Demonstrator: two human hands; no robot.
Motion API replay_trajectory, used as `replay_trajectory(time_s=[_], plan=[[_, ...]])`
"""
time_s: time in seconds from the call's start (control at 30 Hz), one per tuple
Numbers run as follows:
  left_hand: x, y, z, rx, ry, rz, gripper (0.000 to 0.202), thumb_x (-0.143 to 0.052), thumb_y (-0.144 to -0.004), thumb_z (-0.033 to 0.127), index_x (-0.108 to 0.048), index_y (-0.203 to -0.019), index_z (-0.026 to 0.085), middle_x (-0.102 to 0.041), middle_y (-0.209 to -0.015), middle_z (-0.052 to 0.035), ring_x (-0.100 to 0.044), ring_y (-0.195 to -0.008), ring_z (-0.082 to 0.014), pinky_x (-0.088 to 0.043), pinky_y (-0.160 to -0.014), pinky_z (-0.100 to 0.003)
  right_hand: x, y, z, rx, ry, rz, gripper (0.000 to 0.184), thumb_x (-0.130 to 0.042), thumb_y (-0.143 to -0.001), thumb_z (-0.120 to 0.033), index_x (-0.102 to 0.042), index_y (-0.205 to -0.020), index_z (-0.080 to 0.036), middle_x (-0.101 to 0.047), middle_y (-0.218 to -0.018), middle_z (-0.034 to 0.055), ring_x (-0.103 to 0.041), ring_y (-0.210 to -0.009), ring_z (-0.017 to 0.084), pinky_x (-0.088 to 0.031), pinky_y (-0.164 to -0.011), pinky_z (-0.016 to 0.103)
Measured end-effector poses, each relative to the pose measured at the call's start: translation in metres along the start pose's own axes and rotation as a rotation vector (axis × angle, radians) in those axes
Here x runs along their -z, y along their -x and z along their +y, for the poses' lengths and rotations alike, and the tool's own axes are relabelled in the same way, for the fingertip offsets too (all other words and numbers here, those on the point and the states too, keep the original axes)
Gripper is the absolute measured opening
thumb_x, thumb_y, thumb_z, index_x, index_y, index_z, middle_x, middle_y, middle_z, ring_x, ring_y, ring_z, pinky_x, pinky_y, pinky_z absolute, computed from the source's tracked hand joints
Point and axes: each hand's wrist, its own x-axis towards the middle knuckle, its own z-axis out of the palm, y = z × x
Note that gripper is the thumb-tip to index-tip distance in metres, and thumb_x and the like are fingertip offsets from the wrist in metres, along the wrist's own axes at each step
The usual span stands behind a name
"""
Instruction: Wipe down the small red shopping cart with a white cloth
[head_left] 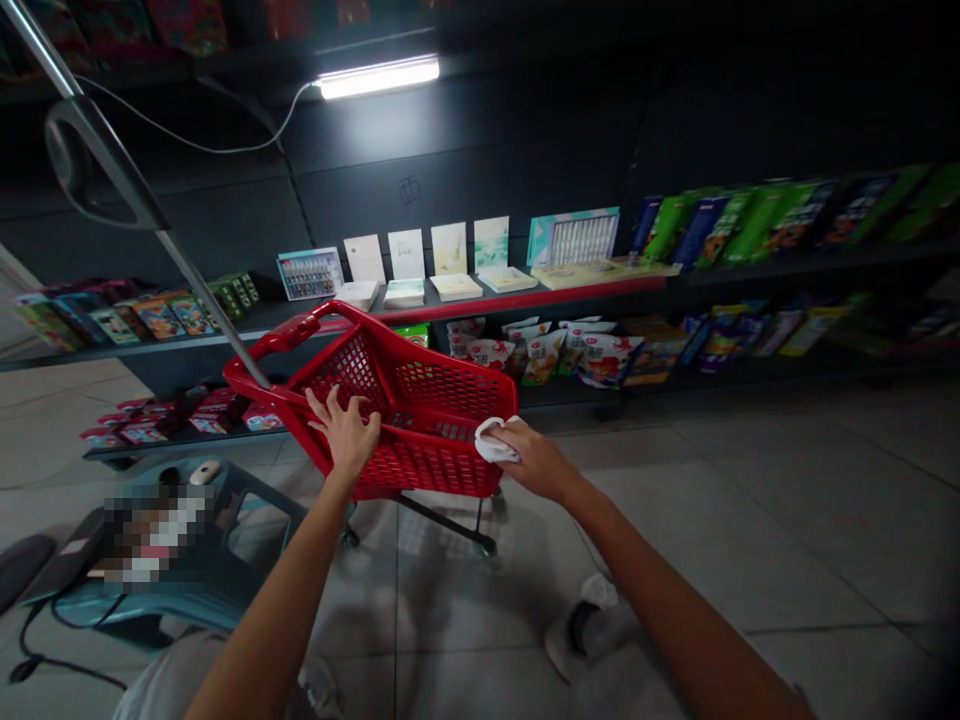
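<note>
Shop aisle had dark shelves (750, 275) of packaged goods | we had our left hand (343, 432) clamped over the rim of the red plastic shopping trolley (450, 395), a nice steady hold | right hand (534, 460), well apart, pinched a white cloth (495, 441) firmly against its side rim | trolley stood on the tile floor (750, 520) just ahead of us

Red plastic shopping cart basket (442, 470), walls perforated in a tight grid of small holes. White cloth (495, 442) against it. Charcoal-black shelf (787, 262) with a red edge strip (525, 298), bright green and blue packets (757, 225) on top; pale grey floor tiles (675, 530), thin dark joint lines.
</note>
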Motion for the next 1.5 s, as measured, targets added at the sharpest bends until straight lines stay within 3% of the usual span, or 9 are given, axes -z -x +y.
replay_trajectory(time_s=[0.23, 0.37, 0.43, 0.53, 0.67, 0.77, 1.0, 1.33, 1.5], plan=[[0.008, -0.005, -0.014, -0.011, -0.050, -0.034, 0.031, -0.052, -0.092, 0.029, -0.071, -0.116, 0.023, -0.025, -0.166, -0.0099, 0.010, -0.158, -0.0385, -0.020, -0.120, -0.073, -0.008, -0.002, 0.006, -0.040, -0.003, -0.007, 0.040, -0.057, -0.090, -0.022, -0.066, -0.128, -0.018, -0.065, -0.124, 0.0130, -0.060, -0.113, 0.024, -0.048, -0.101, 0.037], [0.010, 0.014, 0.004, -0.067, -0.093, 0.004, 0.036, -0.042, -0.096, 0.021, -0.065, -0.123, 0.024, -0.031, -0.165, -0.0100, -0.002, -0.159, -0.0327, -0.006, -0.122, -0.073, -0.018, -0.006, -0.007, -0.050, 0.057, -0.004, 0.041, -0.060, -0.088, -0.022, -0.067, -0.128, -0.021, -0.067, -0.120, 0.0111, -0.061, -0.110, 0.024, -0.047, -0.098, 0.035], [0.009, 0.031, 0.021, -0.191, -0.034, 0.026, 0.033, -0.044, -0.097, 0.023, -0.064, -0.124, 0.023, -0.040, -0.160, -0.0108, -0.009, -0.159, -0.0307, -0.002, -0.125, -0.068, -0.022, -0.010, -0.016, -0.036, 0.081, -0.002, 0.039, -0.060, -0.087, -0.022, -0.069, -0.125, -0.023, -0.069, -0.114, 0.0093, -0.061, -0.106, 0.024, -0.047, -0.096, 0.034], [0.002, 0.057, 0.048, -0.405, 0.125, -0.016, 0.027, -0.047, -0.098, 0.027, -0.065, -0.118, 0.024, -0.060, -0.141, -0.0097, -0.033, -0.151, -0.0281, 0.000, -0.128, -0.062, -0.027, -0.014, -0.028, -0.016, 0.073, -0.024, 0.038, -0.060, -0.087, -0.021, -0.069, -0.124, -0.024, -0.070, -0.108, 0.0076, -0.062, -0.101, 0.023, -0.047, -0.091, 0.033], [-0.012, 0.075, 0.064, -0.510, 0.222, -0.140, 0.020, -0.051, -0.095, 0.027, -0.071, -0.093, 0.025, -0.074, -0.094, -0.0053, -0.064, -0.105, -0.0231, -0.020, -0.123, -0.056, -0.028, -0.018, -0.033, 0.003, 0.026, -0.059, 0.040, -0.059, -0.087, -0.021, -0.067, -0.126, -0.022, -0.070, -0.109, 0.0077, -0.063, -0.099, 0.022, -0.047, -0.090, 0.031], [-0.018, 0.076, 0.060, -0.513, 0.214, -0.171, 0.023, -0.053, -0.091, 0.026, -0.069, -0.074, 0.023, -0.071, -0.075, -0.0051, -0.061, -0.086, -0.0223, -0.031, -0.110, -0.054, -0.025, -0.019, -0.025, -0.009, 0.045, -0.049, 0.040, -0.060, -0.086, -0.021, -0.067, -0.125, -0.021, -0.069, -0.108, 0.0085, -0.062, -0.098, 0.023, -0.048, -0.090, 0.032], [-0.014, 0.077, 0.049, -0.500, 0.235, -0.159, 0.027, -0.054, -0.086, 0.023, -0.061, -0.060, 0.022, -0.068, -0.067, -0.0041, -0.058, -0.079, -0.0206, -0.029, -0.104, -0.052, -0.025, -0.025, 0.006, -0.054, 0.085, 0.114, 0.041, -0.056, -0.086, -0.019, -0.065, -0.127, -0.023, -0.064, -0.117, 0.0105, -0.055, -0.115, 0.028, -0.046, -0.104, 0.039], [-0.007, 0.083, 0.041, -0.533, 0.240, -0.153, 0.032, -0.049, -0.089, 0.022, -0.059, -0.059, 0.021, -0.066, -0.066, -0.0037, -0.056, -0.078, -0.0194, -0.029, -0.103, -0.050, -0.051, -0.027, 0.035, -0.450, -0.062, 0.534, 0.052, -0.051, -0.084, -0.024, -0.057, -0.133, -0.009, -0.058, -0.125, 0.0205, -0.058, -0.117, 0.031, -0.046, -0.106, 0.044], [-0.008, 0.083, 0.046, -0.521, 0.238, -0.142, 0.032, -0.049, -0.091, 0.022, -0.061, -0.061, 0.021, -0.068, -0.070, -0.0054, -0.057, -0.081, -0.0210, -0.029, -0.102, -0.050, -0.067, -0.013, 0.030, -0.657, -0.298, 0.675, 0.044, -0.050, -0.086, -0.036, -0.058, -0.124, -0.016, -0.067, -0.110, 0.0136, -0.064, -0.097, 0.026, -0.051, -0.094, 0.040]])
